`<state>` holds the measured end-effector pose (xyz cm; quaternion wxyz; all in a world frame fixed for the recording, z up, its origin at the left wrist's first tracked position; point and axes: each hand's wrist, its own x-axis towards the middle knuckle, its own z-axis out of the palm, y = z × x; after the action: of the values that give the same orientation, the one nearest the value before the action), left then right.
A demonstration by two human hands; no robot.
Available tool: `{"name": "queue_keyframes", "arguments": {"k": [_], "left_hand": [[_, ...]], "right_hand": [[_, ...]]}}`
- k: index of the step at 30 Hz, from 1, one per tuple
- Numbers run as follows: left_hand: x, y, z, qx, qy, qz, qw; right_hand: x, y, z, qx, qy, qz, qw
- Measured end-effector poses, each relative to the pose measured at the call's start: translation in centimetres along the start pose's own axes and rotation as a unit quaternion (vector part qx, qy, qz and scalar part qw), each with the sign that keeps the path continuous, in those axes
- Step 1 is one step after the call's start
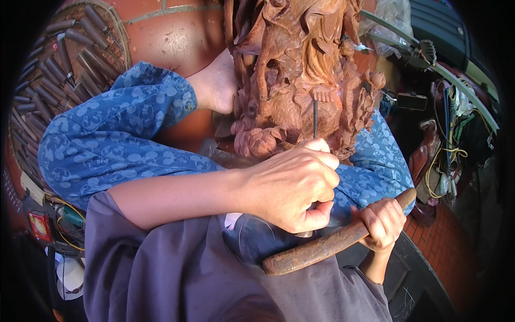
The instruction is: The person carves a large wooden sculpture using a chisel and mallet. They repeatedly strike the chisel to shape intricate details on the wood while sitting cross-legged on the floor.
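My left hand is closed in a fist around a carving chisel. The thin dark blade points away from me, its tip by the toes of a carved foot on a reddish-brown wooden statue. Most of the handle is hidden in the fist; its butt end shows just below. In my right hand is a worn wooden mallet, shaped like a long club and gripped at its narrower end. Its thick end lies to the left, close below the chisel's butt; whether they touch I cannot tell.
My legs in blue patterned trousers are folded around the statue, a bare foot at its left. A round basket of several wooden-handled tools stands far left. Cords, a plastic bag, a phone and a curved green strip are at right.
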<state>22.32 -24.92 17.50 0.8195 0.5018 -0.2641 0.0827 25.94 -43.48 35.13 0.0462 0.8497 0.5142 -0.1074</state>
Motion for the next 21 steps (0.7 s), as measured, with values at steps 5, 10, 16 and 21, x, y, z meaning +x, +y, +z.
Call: {"name": "queue_keyframes", "arguments": {"k": [5,10,16,21], "left_hand": [[-0.1,-0.16,0.06,-0.001,-0.002,0.0,1.0],[-0.08,-0.02,-0.08,-0.003,0.008,0.008,1.0],[-0.07,-0.09,-0.17,0.001,-0.001,0.003,1.0],[-0.13,-0.14,-0.17,-0.008,0.001,0.005,1.0]], "right_hand": [[-0.26,-0.03,0.47,0.007,0.003,0.003,1.0],[0.06,-0.01,0.22,0.008,-0.008,0.002,1.0],[-0.23,-0.02,0.54,0.012,-0.007,0.008,1.0],[-0.18,-0.18,0.57,0.012,-0.011,0.012,1.0]]}}
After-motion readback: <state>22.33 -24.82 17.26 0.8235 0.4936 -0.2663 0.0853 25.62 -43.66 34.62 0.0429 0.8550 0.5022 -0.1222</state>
